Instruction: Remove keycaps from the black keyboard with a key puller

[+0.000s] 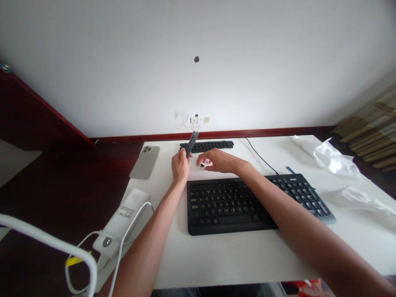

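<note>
My left hand (180, 166) is closed around a long, narrow dark grey bar (192, 142), which it holds up at a tilt above the table's far half. What the bar is I cannot make out. To its right, my right hand (216, 160) hovers with curved fingers, thumb and forefinger apart. Close to those fingertips is a small black-and-white piece (202, 166), too small to name; it seems to lie on the table. A large black keyboard (229, 202) lies below my right forearm. Behind both hands rests a narrow black strip of keys (213, 146), partly hidden.
A phone (145, 162) lies at the table's left edge, near a white device (123, 220) with a white cable (125, 239). Crumpled white plastic bags (331, 159) are on the right. A black cord (262, 157) runs behind the large keyboard; wall sockets (200, 120) are beyond.
</note>
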Demonstrator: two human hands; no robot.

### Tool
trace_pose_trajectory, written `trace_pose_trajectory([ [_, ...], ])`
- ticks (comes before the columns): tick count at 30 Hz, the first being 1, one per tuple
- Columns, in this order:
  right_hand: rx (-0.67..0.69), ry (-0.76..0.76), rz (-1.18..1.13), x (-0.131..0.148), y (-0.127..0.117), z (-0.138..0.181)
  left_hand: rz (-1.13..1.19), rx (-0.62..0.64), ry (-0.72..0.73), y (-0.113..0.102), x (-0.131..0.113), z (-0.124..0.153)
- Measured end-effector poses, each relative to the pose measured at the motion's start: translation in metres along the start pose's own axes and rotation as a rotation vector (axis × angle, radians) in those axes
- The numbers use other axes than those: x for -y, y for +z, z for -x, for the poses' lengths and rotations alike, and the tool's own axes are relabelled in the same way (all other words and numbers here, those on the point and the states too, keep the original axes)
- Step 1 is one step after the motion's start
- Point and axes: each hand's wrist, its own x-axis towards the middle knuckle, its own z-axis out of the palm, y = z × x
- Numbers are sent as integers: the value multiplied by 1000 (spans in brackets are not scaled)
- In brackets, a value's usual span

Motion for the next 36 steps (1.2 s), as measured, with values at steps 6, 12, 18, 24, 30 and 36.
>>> trace_pose_trajectory([
  [6, -40, 52, 15, -10, 6, -2, 35, 3, 2, 1, 1, 0],
  [12, -34, 71, 130, -9, 4, 0, 47, 5, -19, 1, 0, 1],
  [18, -30, 162, 89, -6, -7, 5, 9, -8, -7, 1, 0, 0],
  [24, -48, 187, 127, -8, -12, 6, -3, -12, 11, 1, 1, 0],
  [30, -18, 180, 155, -6, -10, 4, 2, -18, 19, 3, 3, -1],
  [36, -27, 269, 208, -12, -20, 11, 22, -9, 9, 2, 6, -1],
])
